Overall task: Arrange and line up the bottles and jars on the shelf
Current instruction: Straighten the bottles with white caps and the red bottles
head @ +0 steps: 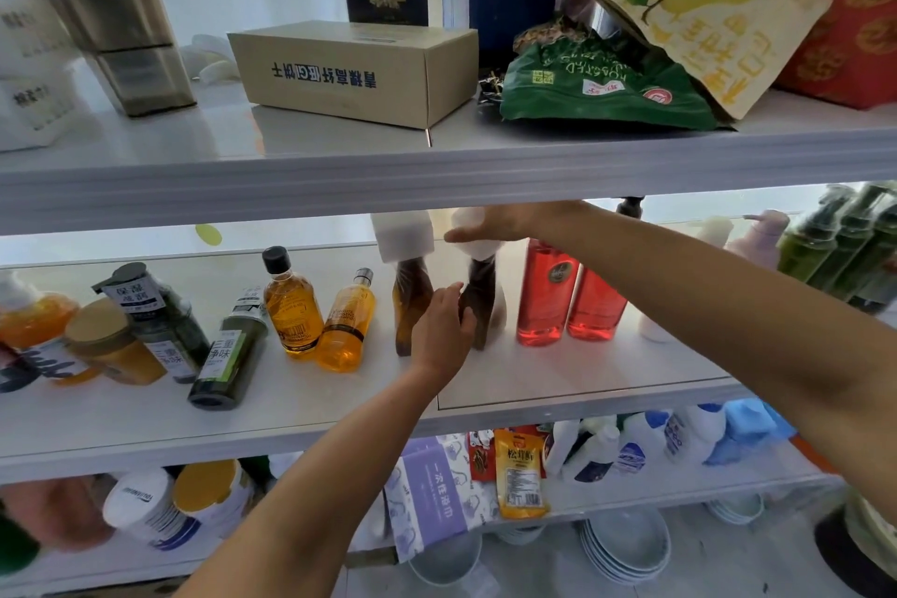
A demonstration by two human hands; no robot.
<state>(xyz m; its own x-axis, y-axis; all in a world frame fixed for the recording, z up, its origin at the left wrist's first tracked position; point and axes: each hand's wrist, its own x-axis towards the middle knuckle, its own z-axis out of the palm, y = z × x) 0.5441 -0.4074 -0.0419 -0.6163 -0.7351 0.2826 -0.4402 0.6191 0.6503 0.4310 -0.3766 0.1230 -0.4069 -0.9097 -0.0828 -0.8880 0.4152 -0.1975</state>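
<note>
On the middle shelf (558,384) stand two dark brown bottles with white tops. My left hand (444,328) grips the base of the right brown bottle (483,294). My right hand (490,223) rests over that bottle's white top (478,250). The other brown bottle (410,301) stands just to the left, touching my left hand. Two amber bottles (293,306) (347,325) stand further left. Two red bottles (543,296) (597,306) stand to the right. A dark green bottle (225,354) lies tilted at the left, near another green bottle (155,311) and an orange jar (109,345).
Green pump bottles (844,248) and pale bottles (759,233) fill the shelf's far right. The upper shelf holds a cardboard box (349,73) and snack bags (606,83). The lower shelf carries tins (145,510), packets (519,471) and white spray bottles (631,447). Stacked plates (626,549) sit below.
</note>
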